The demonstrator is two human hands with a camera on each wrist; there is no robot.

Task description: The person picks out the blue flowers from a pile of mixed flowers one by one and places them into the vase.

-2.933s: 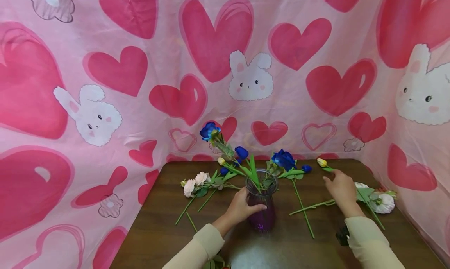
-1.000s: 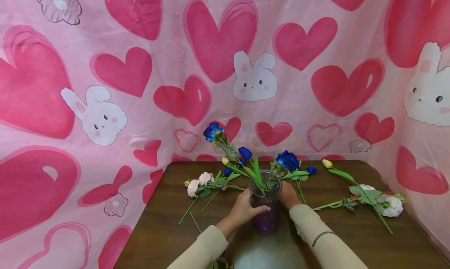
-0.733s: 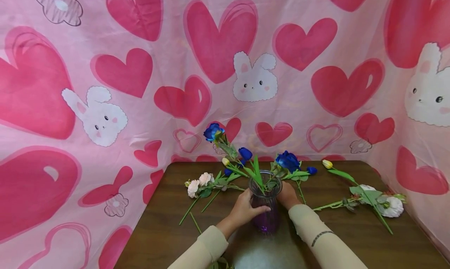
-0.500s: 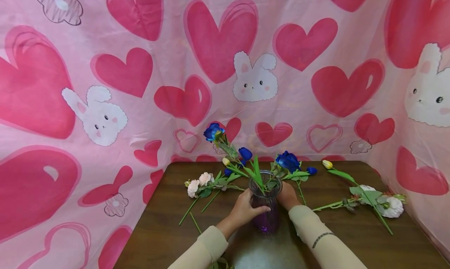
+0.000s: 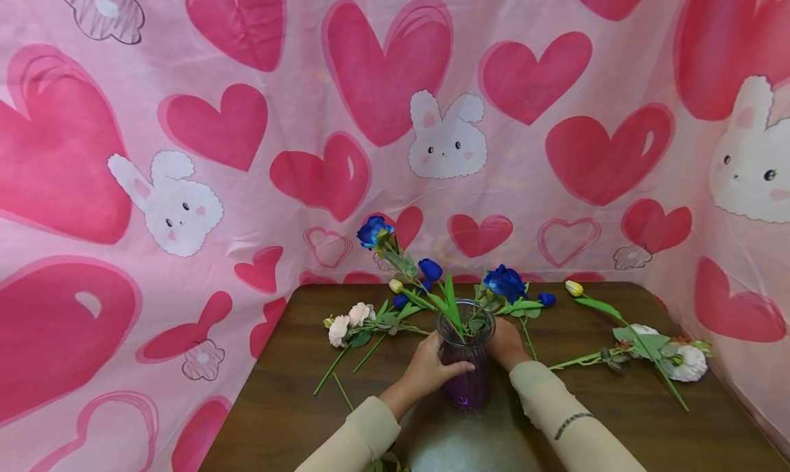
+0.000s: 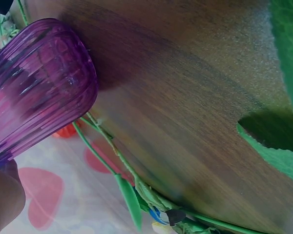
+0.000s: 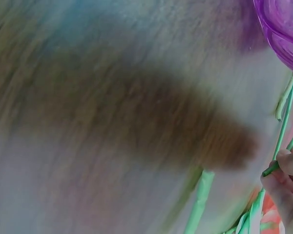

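A ribbed purple glass vase (image 5: 465, 386) stands upright on the table, with green leaves (image 5: 452, 307) rising from its mouth. My left hand (image 5: 426, 372) grips the vase from the left, its thumb across the front; the left wrist view shows the vase's base (image 6: 63, 73). Past the vase's right side, my right hand (image 5: 507, 345) has its fingers hidden in the head view. In the right wrist view, its thumb and finger pinch the end of a green flower stem (image 7: 271, 168). Behind the vase are blue roses (image 5: 506, 283) and a blue tulip (image 5: 430, 269).
Pale pink flowers (image 5: 348, 321) and loose stems lie on the left of the brown table (image 5: 278, 396). A yellow tulip (image 5: 574, 289) and white flowers (image 5: 688, 363) lie crossed on the right. A pink heart-print cloth (image 5: 512, 204) hangs behind the table.
My right hand has left the yellow tulip on the right and moved left to beside the vase. The tulip now lies over the white flowers. My left hand keeps its grip.
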